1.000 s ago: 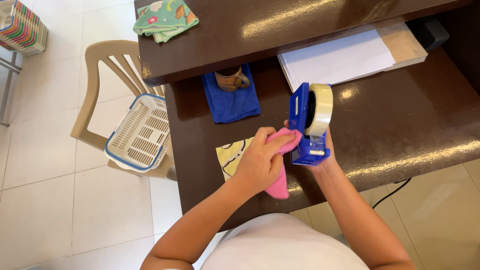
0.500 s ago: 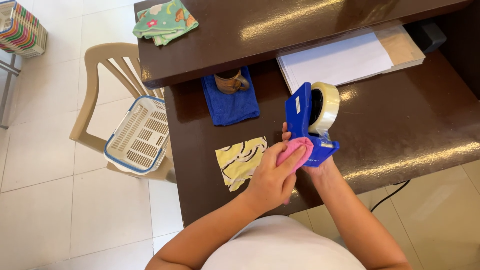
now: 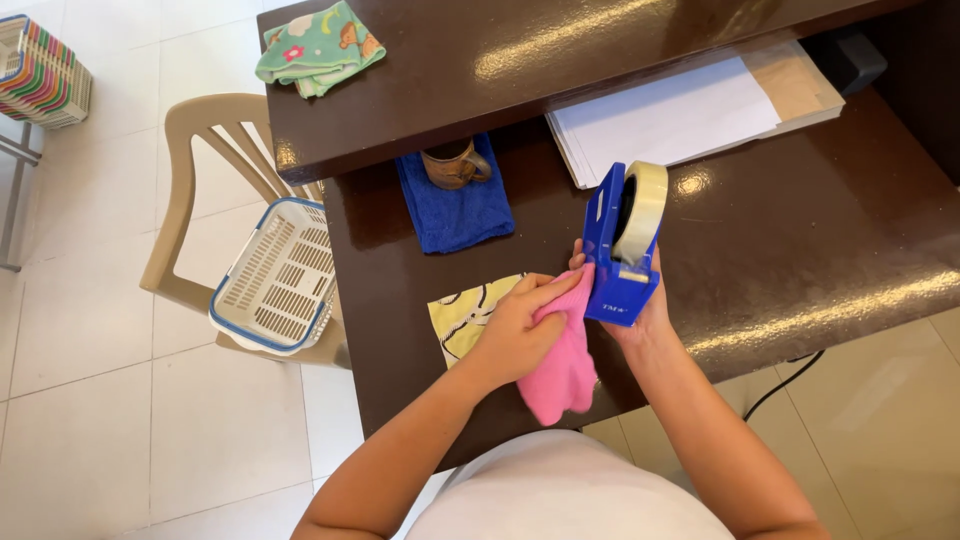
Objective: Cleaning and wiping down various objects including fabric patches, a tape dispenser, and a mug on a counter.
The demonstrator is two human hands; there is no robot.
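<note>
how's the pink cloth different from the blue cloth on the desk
The pink cloth is gripped in the left hand and pressed to the blue tape dispenser; the blue cloth lies flat on the desk. The pink cloth hangs bunched, while the blue cloth is spread out with a brown mug on it. Both look like soft fabric.

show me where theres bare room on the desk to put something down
The widest bare patch of the desk lies right of the tape dispenser, below the paper stack. A narrow strip runs left of the blue towel. It is crowded around the hands: pink cloth, yellow cloth and mug.
</note>
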